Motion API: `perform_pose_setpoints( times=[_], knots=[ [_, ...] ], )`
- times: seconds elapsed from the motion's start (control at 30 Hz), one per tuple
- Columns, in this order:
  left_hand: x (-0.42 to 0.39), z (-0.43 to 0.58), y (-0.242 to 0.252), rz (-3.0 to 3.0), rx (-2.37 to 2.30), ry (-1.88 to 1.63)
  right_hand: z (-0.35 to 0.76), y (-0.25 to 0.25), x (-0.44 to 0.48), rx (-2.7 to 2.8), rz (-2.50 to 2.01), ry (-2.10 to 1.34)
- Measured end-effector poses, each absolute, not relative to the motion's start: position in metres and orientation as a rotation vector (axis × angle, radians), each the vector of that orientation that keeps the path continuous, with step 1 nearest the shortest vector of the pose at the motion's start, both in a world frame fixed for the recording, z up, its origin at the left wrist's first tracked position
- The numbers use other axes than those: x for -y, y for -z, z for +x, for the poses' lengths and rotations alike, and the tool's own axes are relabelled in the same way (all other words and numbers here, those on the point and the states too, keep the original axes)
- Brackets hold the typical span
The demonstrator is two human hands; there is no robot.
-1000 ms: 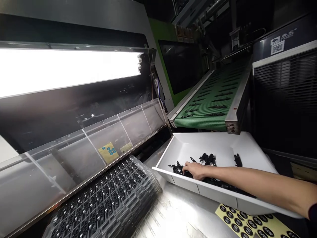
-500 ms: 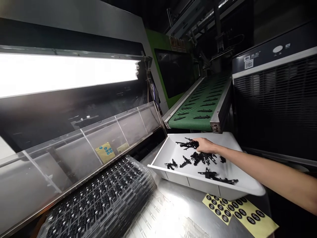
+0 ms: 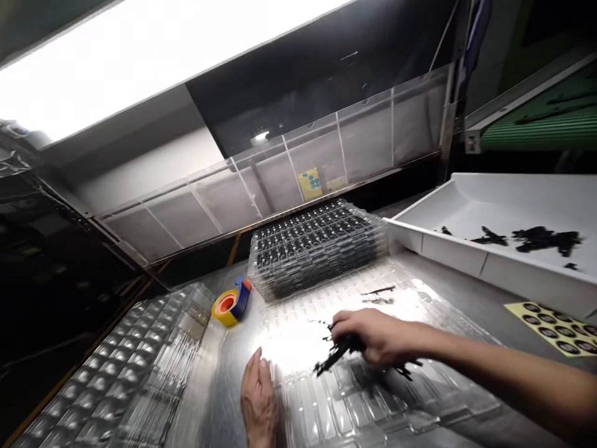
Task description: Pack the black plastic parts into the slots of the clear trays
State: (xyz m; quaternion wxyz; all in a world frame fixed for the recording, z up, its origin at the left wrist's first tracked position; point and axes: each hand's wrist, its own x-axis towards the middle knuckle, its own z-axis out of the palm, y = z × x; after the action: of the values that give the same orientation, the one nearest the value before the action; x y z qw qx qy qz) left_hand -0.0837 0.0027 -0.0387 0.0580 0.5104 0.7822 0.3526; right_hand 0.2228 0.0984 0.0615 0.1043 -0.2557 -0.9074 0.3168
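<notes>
My right hand [image 3: 377,336] is closed around a bunch of small black plastic parts [image 3: 336,354] and hovers over a clear blister tray [image 3: 326,404] lying on the steel bench. My left hand [image 3: 259,401] rests flat, fingers together, on the near left edge of that tray, holding nothing. One loose black part [image 3: 379,290] lies on the tray's far side. More black parts [image 3: 541,238] lie in the white bin [image 3: 466,249] to the right.
A stack of filled clear trays [image 3: 317,246] stands behind the work tray. A pile of clear trays [image 3: 116,386] lies at the left, with a yellow tape dispenser [image 3: 229,303] beside it. A yellow sticker sheet [image 3: 555,326] lies right. A green conveyor [image 3: 541,124] ends above the bin.
My right hand left the white bin with a bunch of black parts and came over the clear tray. The view swung left and down, and my left hand came into sight.
</notes>
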Motion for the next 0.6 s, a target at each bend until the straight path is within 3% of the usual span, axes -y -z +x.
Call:
perform_pose_setpoints(
  times=[0.17, 0.33, 0.47, 0.6],
  knots=[
    [-0.003, -0.077, 0.041, 1.706, -2.368, -1.038, 0.170, -0.039, -0.085, 2.912, -0.437, -0.684],
    [-0.002, -0.075, 0.046, 1.757, -2.430, -0.963, 0.258, -0.045, -0.096, 2.763, -0.907, -0.943],
    [-0.007, -0.079, 0.055, 1.873, -2.540, -0.719, 0.321, -0.038, -0.097, 2.533, -1.339, -0.816],
    [-0.011, -0.083, 0.061, 1.890, -2.626, -0.773, 0.334, -0.036, -0.082, 2.424, -1.232, -0.827]
  ],
)
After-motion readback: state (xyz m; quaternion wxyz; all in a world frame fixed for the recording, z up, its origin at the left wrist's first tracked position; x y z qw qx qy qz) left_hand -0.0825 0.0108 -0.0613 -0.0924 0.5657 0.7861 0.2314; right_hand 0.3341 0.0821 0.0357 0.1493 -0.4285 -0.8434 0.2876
